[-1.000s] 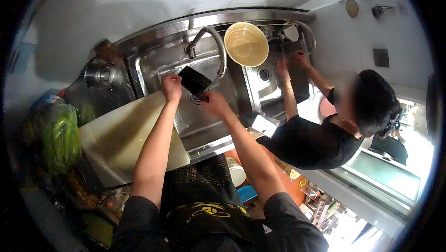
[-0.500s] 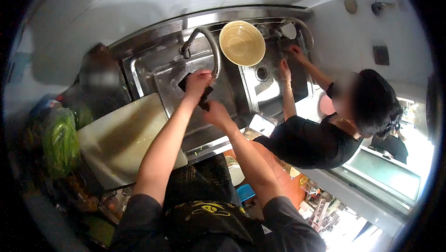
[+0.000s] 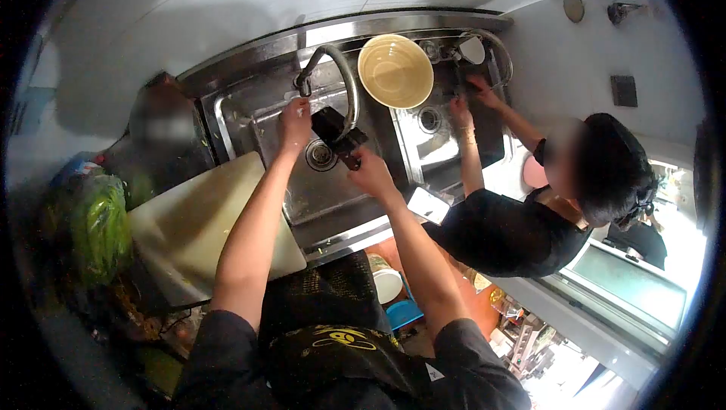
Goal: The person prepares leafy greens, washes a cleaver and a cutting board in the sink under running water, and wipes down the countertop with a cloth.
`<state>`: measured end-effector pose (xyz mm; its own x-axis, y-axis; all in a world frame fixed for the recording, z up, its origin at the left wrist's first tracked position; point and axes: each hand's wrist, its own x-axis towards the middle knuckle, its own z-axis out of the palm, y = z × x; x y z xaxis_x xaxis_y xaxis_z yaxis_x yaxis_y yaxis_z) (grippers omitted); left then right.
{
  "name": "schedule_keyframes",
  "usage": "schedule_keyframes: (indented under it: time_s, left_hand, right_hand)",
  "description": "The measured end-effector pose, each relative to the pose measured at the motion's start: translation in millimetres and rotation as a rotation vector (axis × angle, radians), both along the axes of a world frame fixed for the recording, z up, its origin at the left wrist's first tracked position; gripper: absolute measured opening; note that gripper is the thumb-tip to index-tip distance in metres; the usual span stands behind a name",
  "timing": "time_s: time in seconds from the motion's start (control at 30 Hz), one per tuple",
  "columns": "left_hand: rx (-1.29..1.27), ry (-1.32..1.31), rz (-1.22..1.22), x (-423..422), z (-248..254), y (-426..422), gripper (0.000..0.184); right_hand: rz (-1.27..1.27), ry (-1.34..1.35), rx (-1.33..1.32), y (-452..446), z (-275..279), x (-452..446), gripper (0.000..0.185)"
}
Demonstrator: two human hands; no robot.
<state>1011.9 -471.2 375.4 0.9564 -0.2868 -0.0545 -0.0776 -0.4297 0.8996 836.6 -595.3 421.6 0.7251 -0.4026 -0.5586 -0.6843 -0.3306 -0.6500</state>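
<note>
In my right hand (image 3: 370, 173) is the handle of a dark, flat, broad tool (image 3: 330, 124), cleaver-shaped, held under the spout in the left sink basin. The curved metal faucet (image 3: 349, 81) crosses in front of part of it. My left hand (image 3: 295, 124) is off the tool, its fingers curled at the foot of the faucet; the part they close on is mostly hidden. Below the tool, the round drain (image 3: 321, 154) shows in the basin floor (image 3: 318, 198).
A cream bowl (image 3: 395, 69) sits behind the divider between the basins. At the right basin (image 3: 446, 149), a co-worker (image 3: 514, 228) has both hands by a second faucet. A white cutting board (image 3: 219, 221) lies left of my arms, beside bagged green vegetables (image 3: 102, 228).
My left hand has let go of the dark tool and moved left to the faucet's foot. My right hand keeps the tool, now turned to show more of its flat face.
</note>
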Motion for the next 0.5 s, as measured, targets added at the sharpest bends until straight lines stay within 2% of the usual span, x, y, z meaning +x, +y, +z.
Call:
schedule_keyframes:
  time_s: [0.07, 0.1, 0.13, 0.2, 0.27, 0.3, 0.37, 0.43, 0.5]
  left_hand:
    - [0.105, 0.162, 0.047, 2, 22, 26, 0.024]
    - [0.108, 0.162, 0.049, 1, 8, 38, 0.024]
    - [0.006, 0.185, 0.052, -1, -8, 48, 0.023]
    - [-0.183, 0.253, 0.082, -13, -10, 63, 0.020]
    - [-0.228, 0.260, 0.112, -21, -10, 75, 0.019]
    - [-0.273, 0.267, 0.136, -26, -9, 80, 0.018]
    - [-0.271, 0.315, 0.186, -36, -3, 87, 0.018]
    - [-0.269, 0.358, 0.238, -37, 0, 89, 0.018]
    - [-0.319, 0.388, 0.224, -39, -10, 96, 0.019]
  right_hand:
    - [0.278, -0.099, -0.402, 6, 1, 7, 0.044]
    - [0.279, -0.100, -0.398, 8, 3, 10, 0.044]
    - [0.254, -0.124, -0.353, 8, 5, 12, 0.039]
    - [0.236, -0.145, -0.305, 6, 5, 16, 0.034]
    - [-0.239, 0.116, 0.523, -4, 5, 20, 0.025]
    - [-0.234, 0.122, 0.519, -5, 4, 19, 0.025]
    - [-0.644, 0.082, 0.916, -8, 4, 18, 0.021]
    - [-0.655, 0.078, 0.998, -16, -7, 15, 0.025]
    - [-0.807, 0.047, 1.279, -20, -15, 13, 0.027]
